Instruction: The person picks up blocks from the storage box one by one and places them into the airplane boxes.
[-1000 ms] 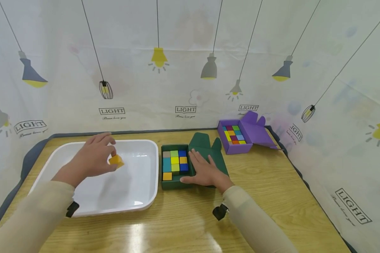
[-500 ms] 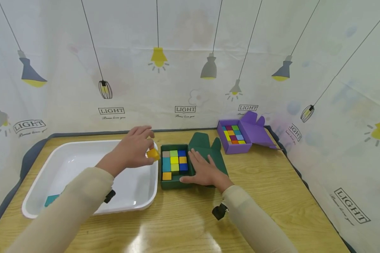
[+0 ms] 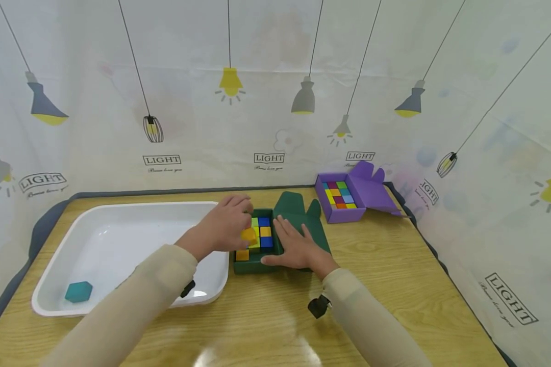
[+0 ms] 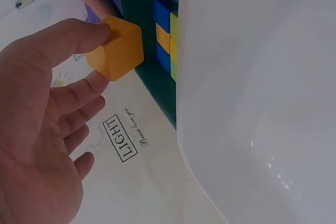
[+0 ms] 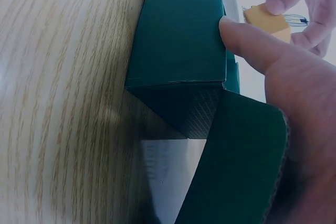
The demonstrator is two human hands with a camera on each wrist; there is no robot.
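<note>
My left hand pinches an orange cube between thumb and fingers, over the left side of the open green box. Inside that box, blue, yellow, green and orange cubes sit in rows; the hand hides those at the left. A lone orange block lies at the box's near left corner. My right hand rests spread on the box's folded-back lid, its thumb touching the near rim. In the right wrist view the right thumb lies along the green box's top edge.
A white tray stands left of the green box, with a teal block in its near left corner. Farther back on the right stands an open purple box of coloured cubes. A printed sheet hangs behind the wooden table.
My left hand has carried the orange cube rightward from above the white tray to over the green box. The teal block in the tray has come into view. My right hand stays put.
</note>
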